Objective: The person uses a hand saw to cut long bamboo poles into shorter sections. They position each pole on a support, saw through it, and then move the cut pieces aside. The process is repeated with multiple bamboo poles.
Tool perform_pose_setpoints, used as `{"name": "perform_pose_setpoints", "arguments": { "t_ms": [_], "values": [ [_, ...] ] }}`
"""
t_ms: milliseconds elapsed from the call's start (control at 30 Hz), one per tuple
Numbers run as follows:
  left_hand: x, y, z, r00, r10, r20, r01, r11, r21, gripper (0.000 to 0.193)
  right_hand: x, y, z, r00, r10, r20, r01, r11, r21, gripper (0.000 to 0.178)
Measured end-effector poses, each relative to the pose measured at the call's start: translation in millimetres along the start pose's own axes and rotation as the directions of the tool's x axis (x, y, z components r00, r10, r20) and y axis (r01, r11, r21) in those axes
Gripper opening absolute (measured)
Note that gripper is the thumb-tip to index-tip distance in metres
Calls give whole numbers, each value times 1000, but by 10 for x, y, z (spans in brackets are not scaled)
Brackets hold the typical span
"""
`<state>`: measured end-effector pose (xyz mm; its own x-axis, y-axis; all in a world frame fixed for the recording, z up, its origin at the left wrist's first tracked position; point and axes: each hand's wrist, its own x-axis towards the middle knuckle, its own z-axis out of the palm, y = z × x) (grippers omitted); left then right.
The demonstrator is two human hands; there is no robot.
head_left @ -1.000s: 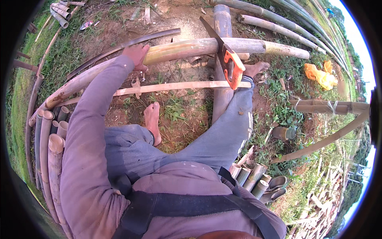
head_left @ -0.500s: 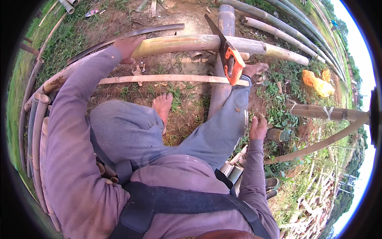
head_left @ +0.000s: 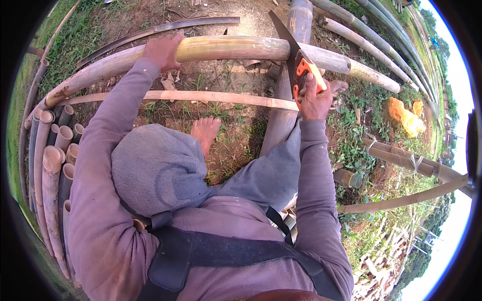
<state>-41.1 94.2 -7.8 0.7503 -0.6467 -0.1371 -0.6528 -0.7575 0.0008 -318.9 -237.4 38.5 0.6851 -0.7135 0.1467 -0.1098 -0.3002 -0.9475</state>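
Observation:
A thick bamboo pole (head_left: 231, 48) runs across in front of me, over another bamboo pole (head_left: 277, 129) that points away from me. My left hand (head_left: 163, 52) is wrapped over the thick pole, left of its middle. In the right part of the pole stands a handsaw (head_left: 296, 54) with a dark blade and an orange handle; its blade lies across the pole. Around that handle my right hand (head_left: 315, 103) is closed, thumb on top. Nearer to me, a thin bamboo strip (head_left: 221, 97) stretches crosswise.
Bundled bamboo poles (head_left: 52, 160) stand at my left. A dark split strip (head_left: 160, 31) lies beyond the thick pole. At right are a yellow plastic bag (head_left: 405, 118) and a tied bamboo frame (head_left: 396, 150). More long poles (head_left: 361, 40) lie far right. My bare foot (head_left: 205, 133) rests on the ground.
My right hand has moved forward from beside my leg and taken hold of the saw's handle. The left hand stays on the thick pole. My view has shifted a little.

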Motion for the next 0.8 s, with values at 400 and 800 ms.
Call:
{"name": "perform_pose_setpoints", "arguments": {
  "t_ms": [400, 800],
  "values": [
    [16, -130, 207, 999, 13, -50, -13, 1000, -4, 95, -631, -455, -690, 994, 110, 14, -108, 991, -76, 21],
    [26, -108, 72, 998, -24, 60, 25, 999, -20, 92, -1353, -619, -1115, 995, 102, 0, -102, 994, -40, 13]
  ]
}}
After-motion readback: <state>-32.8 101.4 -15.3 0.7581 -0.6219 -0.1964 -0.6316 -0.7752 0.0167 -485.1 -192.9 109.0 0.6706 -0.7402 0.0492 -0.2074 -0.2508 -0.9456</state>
